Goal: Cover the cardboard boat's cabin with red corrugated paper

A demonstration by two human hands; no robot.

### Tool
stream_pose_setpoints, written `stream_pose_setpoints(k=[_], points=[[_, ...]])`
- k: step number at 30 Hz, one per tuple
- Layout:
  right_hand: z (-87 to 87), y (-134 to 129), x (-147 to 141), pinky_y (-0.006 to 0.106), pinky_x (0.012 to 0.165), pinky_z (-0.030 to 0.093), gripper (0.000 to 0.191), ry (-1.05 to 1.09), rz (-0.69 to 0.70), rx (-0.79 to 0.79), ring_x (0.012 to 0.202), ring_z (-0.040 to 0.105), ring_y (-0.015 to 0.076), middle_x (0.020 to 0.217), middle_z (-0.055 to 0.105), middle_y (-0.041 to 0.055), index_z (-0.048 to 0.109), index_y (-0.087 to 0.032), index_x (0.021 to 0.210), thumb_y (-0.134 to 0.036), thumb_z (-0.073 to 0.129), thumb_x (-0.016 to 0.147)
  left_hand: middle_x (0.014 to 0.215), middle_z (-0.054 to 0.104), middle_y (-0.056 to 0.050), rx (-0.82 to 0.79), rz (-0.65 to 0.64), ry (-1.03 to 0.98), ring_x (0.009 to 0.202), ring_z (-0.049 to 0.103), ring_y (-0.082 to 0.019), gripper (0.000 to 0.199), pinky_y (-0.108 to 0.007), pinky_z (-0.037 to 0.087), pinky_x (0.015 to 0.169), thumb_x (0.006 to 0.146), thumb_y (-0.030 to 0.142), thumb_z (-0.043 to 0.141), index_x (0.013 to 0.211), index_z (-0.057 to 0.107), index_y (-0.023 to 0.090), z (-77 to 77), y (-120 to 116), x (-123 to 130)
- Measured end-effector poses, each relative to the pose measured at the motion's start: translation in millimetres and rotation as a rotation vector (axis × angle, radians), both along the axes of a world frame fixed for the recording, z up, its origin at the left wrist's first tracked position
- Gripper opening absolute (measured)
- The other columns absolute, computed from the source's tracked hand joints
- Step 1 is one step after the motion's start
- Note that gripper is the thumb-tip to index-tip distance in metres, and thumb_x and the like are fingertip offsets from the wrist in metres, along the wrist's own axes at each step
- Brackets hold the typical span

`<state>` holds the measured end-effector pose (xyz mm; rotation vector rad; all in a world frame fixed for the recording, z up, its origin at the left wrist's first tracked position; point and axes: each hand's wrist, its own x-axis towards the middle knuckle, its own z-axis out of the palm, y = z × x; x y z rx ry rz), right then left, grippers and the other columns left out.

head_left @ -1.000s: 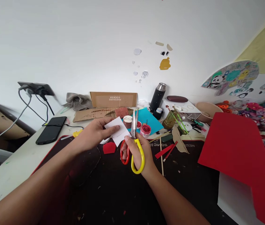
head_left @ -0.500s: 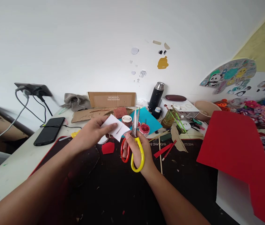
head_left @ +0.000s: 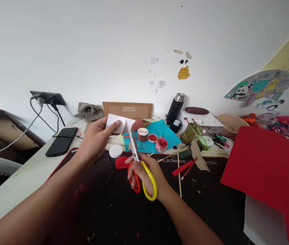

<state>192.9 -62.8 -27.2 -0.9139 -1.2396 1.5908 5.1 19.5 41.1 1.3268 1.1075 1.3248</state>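
Note:
A small piece of white paper [head_left: 113,123] is pinched in my left hand [head_left: 97,137], thumb on top and fingers behind. A slit runs into the paper from its lower edge. My right hand [head_left: 150,173] grips a pair of scissors [head_left: 135,156] with one red and one yellow handle. The blades point up and away, their tips at the right part of the paper. Below the paper lie a white round lid [head_left: 115,151] and a red paper scrap [head_left: 121,162] on the black mat [head_left: 124,211].
Paint jars [head_left: 161,144] stand on a blue sheet [head_left: 168,132]. Behind are a black flask [head_left: 176,108] and a jar of brushes [head_left: 189,133]. A large red sheet [head_left: 264,166] lies right; a phone [head_left: 61,142] lies left.
The scissors have moved left and tilted left, bringing the blades to the paper. The paper has turned in my left hand and sits a little higher. The whole view has shifted slightly.

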Motion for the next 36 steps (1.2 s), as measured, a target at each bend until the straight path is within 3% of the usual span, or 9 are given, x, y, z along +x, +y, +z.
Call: stream_pose_setpoints(k=[10, 15, 21, 29, 36], points=[[2.1, 1.3, 0.3, 0.025, 0.053, 0.055, 0.075, 0.0, -0.031, 0.003, 0.056, 0.071, 0.0165, 0.069, 0.071, -0.0001, 0.069, -0.019, 0.104, -0.091, 0.076, 0.082, 0.093, 0.084, -0.006, 0.0, -0.054, 0.2, 0.076, 0.07, -0.024, 0.047, -0.03, 0.053, 0.063, 0.085, 0.064, 0.086, 0.105, 0.084, 0.021, 3.4, -6.2, 0.5], [-6.5, 1.9, 1.2, 0.023, 0.045, 0.049, 0.071, -0.04, -0.077, 0.051, 0.049, 0.066, 0.0136, 0.074, 0.07, -0.0007, 0.07, -0.019, 0.108, -0.087, 0.072, 0.089, 0.088, 0.083, -0.004, 0.019, -0.053, 0.368, 0.074, 0.069, -0.024, 0.047, -0.029, 0.048, 0.06, 0.086, 0.066, 0.083, 0.1, 0.083, 0.021, 8.6, -9.6, 0.1], [-15.6, 2.5, 1.6, 0.02, 0.042, 0.043, 0.059, -0.07, -0.087, 0.118, 0.044, 0.06, 0.0101, 0.072, 0.067, -0.0027, 0.069, -0.02, 0.104, -0.078, 0.068, 0.099, 0.09, 0.083, -0.007, 0.075, -0.055, 0.485, 0.079, 0.072, -0.028, 0.052, -0.033, 0.05, 0.065, 0.085, 0.07, 0.077, 0.097, 0.081, 0.02, 11.2, -10.5, -0.3], [-23.0, 4.7, 2.4, 0.019, 0.04, 0.043, 0.052, -0.042, -0.106, 0.129, 0.041, 0.059, 0.0096, 0.069, 0.065, -0.0041, 0.072, -0.02, 0.109, -0.072, 0.068, 0.104, 0.086, 0.078, -0.006, 0.017, -0.193, 0.477, 0.076, 0.069, -0.025, 0.053, -0.033, 0.049, 0.066, 0.085, 0.071, 0.078, 0.094, 0.077, 0.019, 5.0, -8.1, -3.9], [-17.5, 3.3, 2.9, 0.019, 0.039, 0.043, 0.055, -0.041, -0.122, 0.148, 0.042, 0.058, 0.01, 0.067, 0.063, -0.0043, 0.074, -0.019, 0.109, -0.073, 0.067, 0.103, 0.089, 0.079, -0.006, -0.006, -0.212, 0.466, 0.078, 0.069, -0.024, 0.052, -0.034, 0.051, 0.069, 0.088, 0.069, 0.078, 0.1, 0.076, 0.018, 1.4, -7.5, -4.9]])
